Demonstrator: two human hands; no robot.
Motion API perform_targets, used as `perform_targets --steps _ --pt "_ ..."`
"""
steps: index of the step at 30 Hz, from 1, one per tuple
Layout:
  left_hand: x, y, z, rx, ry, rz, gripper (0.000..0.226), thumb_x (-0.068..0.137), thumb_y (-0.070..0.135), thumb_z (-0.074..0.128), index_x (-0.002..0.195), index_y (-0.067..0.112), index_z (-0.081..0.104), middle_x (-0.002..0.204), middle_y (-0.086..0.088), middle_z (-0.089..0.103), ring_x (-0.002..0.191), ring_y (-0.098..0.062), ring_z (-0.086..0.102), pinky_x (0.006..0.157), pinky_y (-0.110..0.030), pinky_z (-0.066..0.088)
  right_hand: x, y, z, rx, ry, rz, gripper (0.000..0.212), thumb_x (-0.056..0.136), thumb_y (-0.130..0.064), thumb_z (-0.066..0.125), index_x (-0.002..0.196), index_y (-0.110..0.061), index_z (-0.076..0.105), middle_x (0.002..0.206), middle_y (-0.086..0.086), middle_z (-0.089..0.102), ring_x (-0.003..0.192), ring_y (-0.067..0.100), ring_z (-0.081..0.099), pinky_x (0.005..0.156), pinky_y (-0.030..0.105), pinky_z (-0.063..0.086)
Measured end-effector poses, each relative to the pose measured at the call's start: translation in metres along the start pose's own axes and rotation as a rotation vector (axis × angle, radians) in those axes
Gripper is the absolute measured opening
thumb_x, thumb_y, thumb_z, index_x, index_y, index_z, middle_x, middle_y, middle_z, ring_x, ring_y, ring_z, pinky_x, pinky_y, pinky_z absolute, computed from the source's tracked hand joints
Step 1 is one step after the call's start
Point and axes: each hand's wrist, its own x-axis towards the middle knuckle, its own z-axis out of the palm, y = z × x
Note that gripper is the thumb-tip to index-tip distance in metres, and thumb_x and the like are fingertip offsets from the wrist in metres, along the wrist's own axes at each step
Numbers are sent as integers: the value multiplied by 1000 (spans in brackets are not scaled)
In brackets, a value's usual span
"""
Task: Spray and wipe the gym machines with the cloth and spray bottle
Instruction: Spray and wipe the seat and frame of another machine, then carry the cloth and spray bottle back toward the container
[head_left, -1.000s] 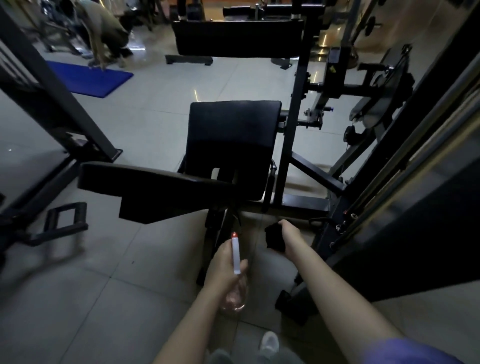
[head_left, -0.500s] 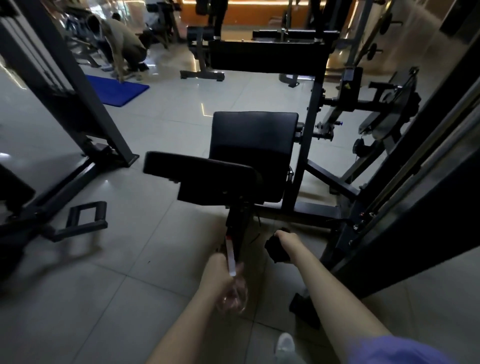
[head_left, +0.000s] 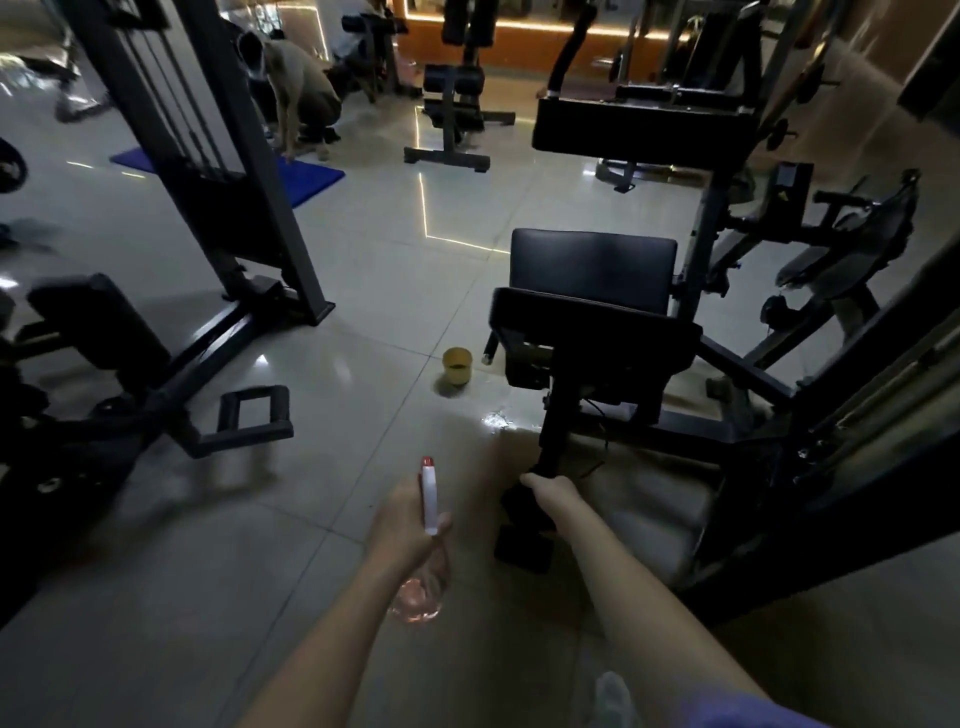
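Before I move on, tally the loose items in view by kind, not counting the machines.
spray bottle: 1, held in the left hand
cloth: 1, black, held in the right hand
cup: 1, yellow
mat: 1, blue
Total: 4

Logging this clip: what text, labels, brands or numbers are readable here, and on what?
No text is readable in this frame.
Stickers on the black machine panel, a pale label above a yellow triangle: too small and dark to read.
Spray bottle: no print visible.
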Motion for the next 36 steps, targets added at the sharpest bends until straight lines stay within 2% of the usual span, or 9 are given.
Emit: perform_targets --steps 6,10,15,18,20,23,28,32,36 --pt "25 -35 -44 -19 42 -40 51 80 24 72 124 10 51 106 -12 62 97 -31 61 76 -35 49 1 -47 57 -104 -10 -59 66 89 -39 61 136 0 37 133 17 46 117 32 51 97 43 46" --pt "67 -54 -62 -72 12 -59 43 77 21 75 112 12 52 97 -6 57 90 -25 60 67 -26 40 33 -81 89 -107 -9 -65 58 90 -33 60 133 1 41 128 18 50 113 32 53 93 38 47" --pt "149 -78 -87 -110 0 -88 33 73 16 73 89 20 45 72 8 47 62 -3 47 46 -11 31 95 -133 146 -102 -17 -31 58 85 -32 65 129 1 45 127 18 51 112 34 54 89 38 49" --pt "211 -97 -108 -87 -39 -123 39 68 28 71 97 17 48 84 -2 54 69 -12 53 53 -20 37 135 -173 176 -82 -13 -7 53 84 -31 66 122 2 51 122 19 54 109 35 56 88 37 50" --pt "249 -107 -122 -36 -79 -116 57 72 30 72 119 11 46 102 -6 53 86 -20 54 65 -26 40 153 -202 191 -72 -13 4 50 86 -31 65 121 2 51 121 19 54 108 34 56 84 36 51" --pt "303 -119 -144 64 -115 -88 84 81 33 70 145 6 22 127 -9 45 107 -21 49 78 -22 37 181 -248 211 -71 -1 15 43 89 -27 62 118 2 51 120 18 54 108 33 56 69 32 48" --pt "395 -142 -171 113 -195 -54 98 86 35 66 150 -1 1 138 -16 37 121 -27 43 95 -28 41 231 -319 240 -115 41 17 35 88 -29 62 111 -3 53 109 13 57 94 26 55 75 31 45" --pt "479 -148 -189 114 -290 -56 92 86 32 68 150 0 9 136 -16 42 121 -28 47 96 -30 43 290 -368 262 -101 121 12 32 84 -34 62 100 -7 53 102 13 61 90 27 59 73 34 51" --pt "561 -157 -198 92 -341 -55 74 79 34 73 135 9 32 128 -9 47 112 -26 54 91 -35 48 348 -409 283 -36 172 63 29 87 -33 61 102 -8 57 99 14 63 90 30 61 81 39 54"
